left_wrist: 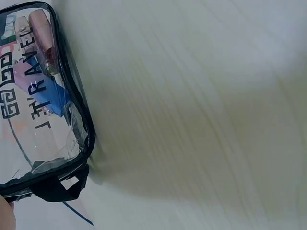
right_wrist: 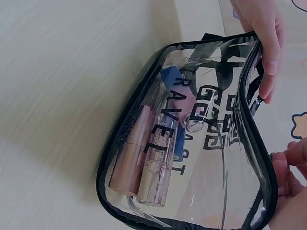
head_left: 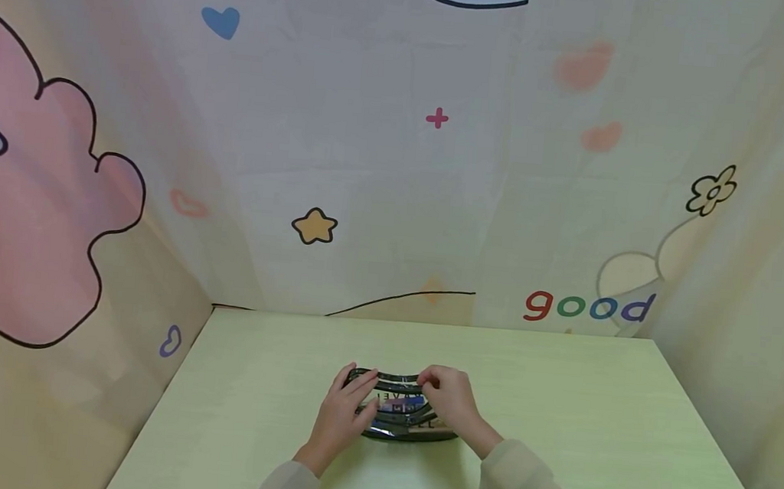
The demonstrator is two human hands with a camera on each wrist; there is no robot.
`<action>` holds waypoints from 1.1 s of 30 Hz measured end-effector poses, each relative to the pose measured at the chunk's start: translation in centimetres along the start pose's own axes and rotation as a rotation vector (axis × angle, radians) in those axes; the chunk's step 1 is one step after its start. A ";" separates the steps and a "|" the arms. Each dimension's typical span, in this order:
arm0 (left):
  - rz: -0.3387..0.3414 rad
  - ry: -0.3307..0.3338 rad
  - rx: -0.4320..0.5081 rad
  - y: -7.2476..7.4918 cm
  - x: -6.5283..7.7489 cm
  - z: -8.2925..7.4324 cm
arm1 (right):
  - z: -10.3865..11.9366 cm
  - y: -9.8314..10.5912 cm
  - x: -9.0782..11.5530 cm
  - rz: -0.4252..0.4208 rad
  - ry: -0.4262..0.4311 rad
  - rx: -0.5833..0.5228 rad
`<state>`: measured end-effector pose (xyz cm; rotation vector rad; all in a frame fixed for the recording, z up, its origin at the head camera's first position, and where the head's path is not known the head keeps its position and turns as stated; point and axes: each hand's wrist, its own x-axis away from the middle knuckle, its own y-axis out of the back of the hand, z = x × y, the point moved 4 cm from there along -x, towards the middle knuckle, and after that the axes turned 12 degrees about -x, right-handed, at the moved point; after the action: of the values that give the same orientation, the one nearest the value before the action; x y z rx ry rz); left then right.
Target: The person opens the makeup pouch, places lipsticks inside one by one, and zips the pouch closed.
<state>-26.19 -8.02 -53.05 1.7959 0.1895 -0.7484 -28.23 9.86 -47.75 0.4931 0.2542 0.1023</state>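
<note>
A clear pouch (head_left: 401,406) with black trim and the printed word TRAVEL stands on the table. My left hand (head_left: 340,417) holds its left end, the fingers over the top edge, as the right wrist view shows (right_wrist: 266,38). At the other end my right hand (head_left: 450,399) pinches a small metal zipper pull (right_wrist: 272,155) on the black zipper edge. Through the clear plastic show a rose-gold cosmetic tube (right_wrist: 130,158), a shiny clear-and-pink tube (right_wrist: 156,177) and a blue and pink item (right_wrist: 181,98). In the left wrist view, only a sliver of finger (left_wrist: 5,218) shows.
The pale green table (head_left: 558,411) carries the pouch near its middle. Behind it hangs a printed curtain (head_left: 374,120) with hearts, stars and the word "good"; curtains also flank both sides. A black fabric loop (left_wrist: 60,188) sticks out from one end of the pouch.
</note>
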 end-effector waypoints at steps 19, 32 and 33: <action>0.124 -0.009 0.043 0.2 0.7 0.4 | -0.4 0.5 0.7 0.117 0.162 0.036; 0.070 -0.158 -0.157 1.0 0.5 0.4 | -0.1 1.4 0.7 0.101 0.161 0.015; 0.067 -0.158 -0.166 1.0 0.5 0.5 | -0.1 1.5 0.8 0.097 0.159 0.008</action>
<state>-25.52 -8.91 -52.64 1.5710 0.0838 -0.7995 -27.59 11.33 -47.32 0.5062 0.3863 0.2357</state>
